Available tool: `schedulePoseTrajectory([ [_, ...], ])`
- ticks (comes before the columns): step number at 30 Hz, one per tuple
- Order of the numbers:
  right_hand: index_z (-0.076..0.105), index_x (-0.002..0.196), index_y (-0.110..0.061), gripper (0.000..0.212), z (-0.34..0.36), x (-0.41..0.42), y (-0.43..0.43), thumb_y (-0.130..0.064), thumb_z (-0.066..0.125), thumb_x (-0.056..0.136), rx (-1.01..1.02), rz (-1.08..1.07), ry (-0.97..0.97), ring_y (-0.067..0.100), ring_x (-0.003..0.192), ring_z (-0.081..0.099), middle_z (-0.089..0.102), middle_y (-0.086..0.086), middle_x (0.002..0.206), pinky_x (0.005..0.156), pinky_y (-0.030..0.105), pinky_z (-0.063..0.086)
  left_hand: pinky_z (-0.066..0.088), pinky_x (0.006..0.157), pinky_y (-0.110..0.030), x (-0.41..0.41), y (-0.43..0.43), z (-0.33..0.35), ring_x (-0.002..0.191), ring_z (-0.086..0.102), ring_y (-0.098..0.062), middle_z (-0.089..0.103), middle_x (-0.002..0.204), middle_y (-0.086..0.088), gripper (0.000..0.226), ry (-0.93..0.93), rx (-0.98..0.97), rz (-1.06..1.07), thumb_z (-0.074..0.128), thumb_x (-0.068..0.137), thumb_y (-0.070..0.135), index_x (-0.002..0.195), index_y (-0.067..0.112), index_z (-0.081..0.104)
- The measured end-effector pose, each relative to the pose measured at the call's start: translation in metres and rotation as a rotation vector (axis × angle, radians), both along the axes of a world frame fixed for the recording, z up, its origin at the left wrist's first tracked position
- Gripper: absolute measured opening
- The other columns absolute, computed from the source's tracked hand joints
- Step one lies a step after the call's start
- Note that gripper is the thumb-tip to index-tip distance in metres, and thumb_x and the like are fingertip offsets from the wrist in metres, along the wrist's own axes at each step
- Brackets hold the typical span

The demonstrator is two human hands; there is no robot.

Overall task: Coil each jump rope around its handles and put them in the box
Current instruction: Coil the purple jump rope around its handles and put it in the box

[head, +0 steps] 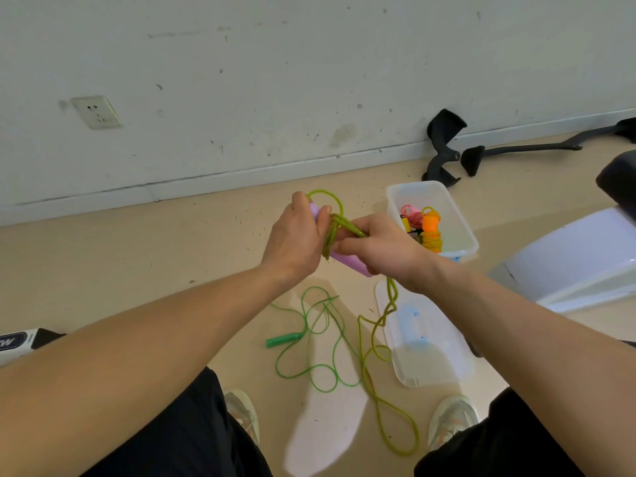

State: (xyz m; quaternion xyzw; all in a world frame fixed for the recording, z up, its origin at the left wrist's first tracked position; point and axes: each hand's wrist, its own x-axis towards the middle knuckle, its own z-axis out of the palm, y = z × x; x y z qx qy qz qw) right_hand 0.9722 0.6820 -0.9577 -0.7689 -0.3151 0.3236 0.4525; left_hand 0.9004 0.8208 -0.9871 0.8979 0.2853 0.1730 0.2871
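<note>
**Mia:** What is the left hand (296, 235) doing?

**Tom:** Its fingers are curled round the purple handles (347, 262). It holds them out in front.

**Mia:** And the right hand (382, 251)?

**Tom:** It sits just beside the left one. Its fingers pinch the yellow-green rope (391, 294) right at the handles, where a few turns are wound on. One loop sticks up above the left hand.

**Mia:** Where does the rest of that rope go?

**Tom:** It hangs down under the right hand. Then it lies in loose loops on the floor (137, 270), near the feet.

**Mia:** What could go wrong?

**Tom:** I think the long tail could catch. It seems to cross the green rope (302, 304), the one with the green handle (284, 340), low down below both hands. If the tail is pulled up fast, the two may knot, or the green one may come along too.

**Mia:** Anything else?

**Tom:** If the right hand lets the rope go slack, the turns could slip off the smooth handles. Then the winding has to start over.

**Mia:** Where is the box (418, 197)?

**Tom:** Just past the right hand, on its far side. An orange rope (432, 235) is in it already. The lid (430, 352) lies under the right arm.

**Mia:** Is this rope ready for the box?

**Tom:** Not yet, I'd say. Lots of rope is left to wind.
</note>
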Motion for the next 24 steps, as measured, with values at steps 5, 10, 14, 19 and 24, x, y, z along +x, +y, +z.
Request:
schedulePoseTrajectory([
  [5, 0.057, 0.077, -0.014, 0.013, -0.001, 0.001, -0.003, -0.011, 0.062, 0.089, 0.064, -0.025, 0.181, 0.011, 0.047, 0.038, 0.054, 0.004, 0.064, 0.045, 0.024, 0.030, 0.039, 0.065, -0.035, -0.001, -0.011, 0.003, 0.081, 0.057, -0.027, 0.058, 0.092, -0.006, 0.033, -0.117, -0.112, -0.055, 0.039, 0.103, 0.043, 0.098, 0.011, 0.039],
  [10, 0.054, 0.059, -0.013, 0.037, 0.010, 0.004, 0.000, -0.032, 0.062, 0.090, -0.156, 0.031, -0.356, 0.010, 0.047, 0.042, 0.047, -0.004, 0.049, 0.050, 0.026, 0.033, 0.040, 0.066, -0.038, -0.006, -0.003, 0.000, 0.081, 0.056, -0.027, 0.056, 0.098, -0.005, 0.029, 0.031, 0.017, -0.114, 0.037, 0.103, 0.046, 0.099, 0.017, 0.036],
  [14, 0.042, 0.054, -0.012, 0.057, 0.018, 0.016, -0.003, -0.053, 0.058, 0.090, -0.230, -0.080, -0.548, 0.019, 0.049, 0.034, 0.035, -0.001, 0.047, 0.049, 0.033, 0.030, 0.050, 0.072, -0.046, -0.013, -0.003, -0.007, 0.080, 0.062, -0.025, 0.060, 0.099, 0.003, 0.026, 0.149, 0.087, -0.289, 0.033, 0.102, 0.047, 0.093, 0.023, 0.036],
  [19, 0.029, 0.051, -0.016, 0.056, 0.021, 0.015, -0.003, -0.039, 0.056, 0.094, -0.166, -0.102, -0.636, 0.018, 0.050, 0.024, 0.027, 0.004, 0.051, 0.047, 0.033, 0.024, 0.049, 0.072, -0.047, -0.013, 0.005, -0.008, 0.076, 0.057, -0.022, 0.059, 0.088, 0.004, 0.024, 0.188, 0.120, -0.386, 0.039, 0.101, 0.042, 0.088, 0.022, 0.037],
  [24, 0.033, 0.053, -0.016, 0.051, 0.020, 0.030, -0.014, -0.036, 0.056, 0.093, -0.148, -0.198, -0.552, 0.018, 0.050, 0.026, 0.027, 0.003, 0.052, 0.046, 0.031, 0.025, 0.049, 0.070, -0.042, -0.016, 0.016, -0.005, 0.075, 0.058, -0.018, 0.063, 0.082, 0.003, 0.028, 0.160, 0.014, -0.406, 0.038, 0.102, 0.042, 0.090, 0.017, 0.044],
])
